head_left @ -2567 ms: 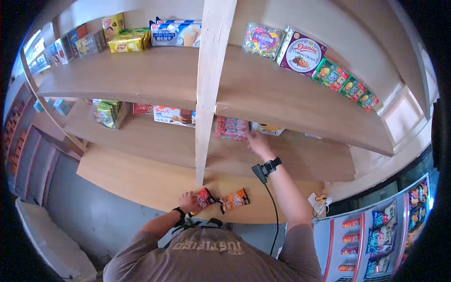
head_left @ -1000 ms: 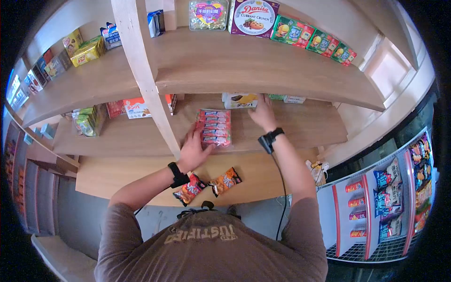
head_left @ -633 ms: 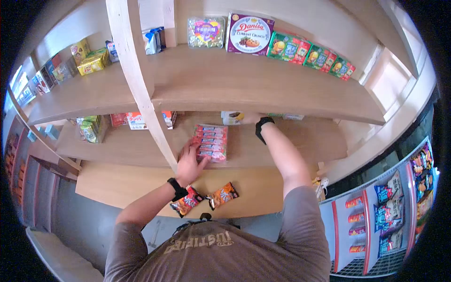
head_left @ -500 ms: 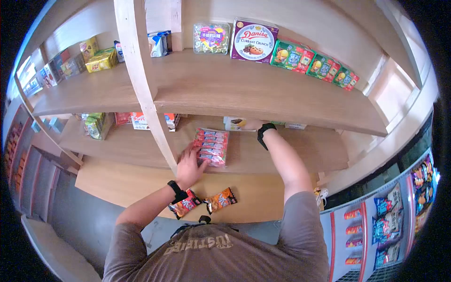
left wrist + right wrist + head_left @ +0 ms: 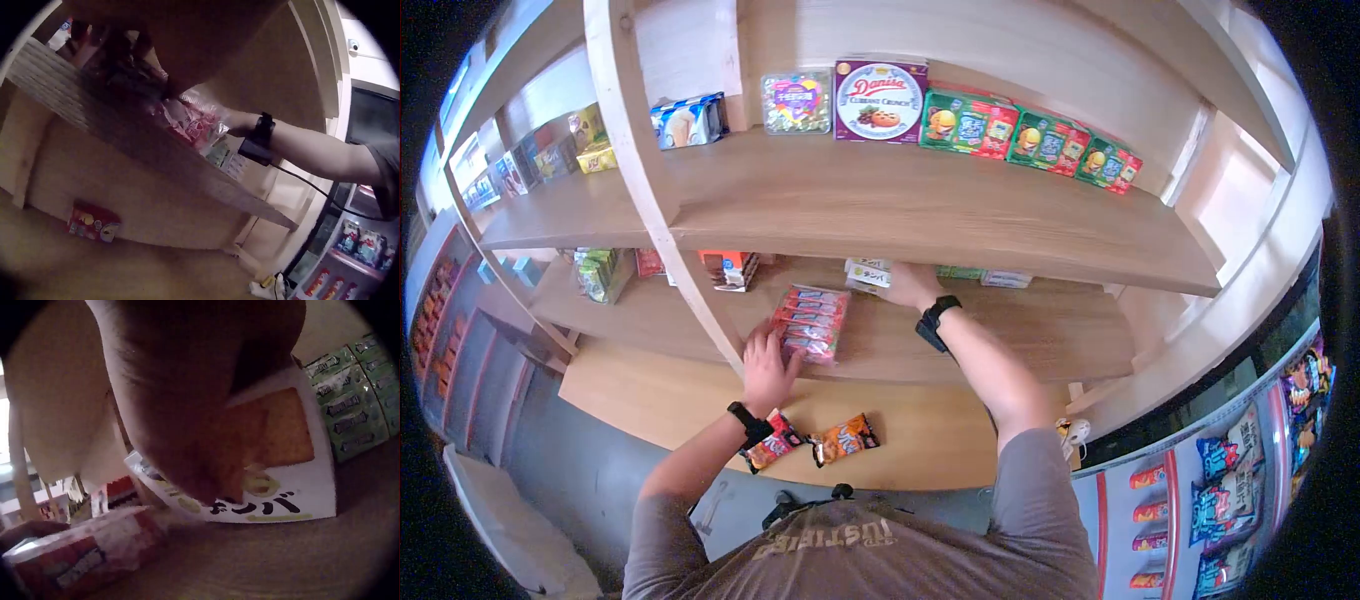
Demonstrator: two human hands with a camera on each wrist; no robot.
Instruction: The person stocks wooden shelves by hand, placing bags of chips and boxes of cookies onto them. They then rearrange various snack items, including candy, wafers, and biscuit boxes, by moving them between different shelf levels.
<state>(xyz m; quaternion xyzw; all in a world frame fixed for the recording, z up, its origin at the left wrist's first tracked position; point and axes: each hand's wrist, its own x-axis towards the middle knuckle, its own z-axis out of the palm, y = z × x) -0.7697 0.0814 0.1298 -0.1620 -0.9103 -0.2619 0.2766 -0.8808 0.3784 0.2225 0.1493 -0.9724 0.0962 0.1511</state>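
On the lower shelf lies a clear-wrapped pack of pink-red candy sticks [image 5: 812,322]. My left hand [image 5: 770,368] holds it at its left front corner, thumb along the front edge. In the left wrist view the dim fingers hide part of the pack. Farther back, under the upper shelf, my right hand [image 5: 915,287] grips a white biscuit box [image 5: 868,275] at its right side. In the right wrist view this white box [image 5: 281,503] shows a brown biscuit picture and dark lettering, with my hand across its front; the far fingers are hidden.
Green packs [image 5: 350,406] stand right of the biscuit box. The upper shelf [image 5: 900,215] overhangs my right hand. A wooden post [image 5: 640,150] rises left of the candy. Two snack bags, one red [image 5: 773,445] and one orange [image 5: 845,440], lie on the bottom board.
My left hand moved from the red snack bag to the candy pack, which came forward. My right hand went from that pack to the white box behind. The view also shifted.
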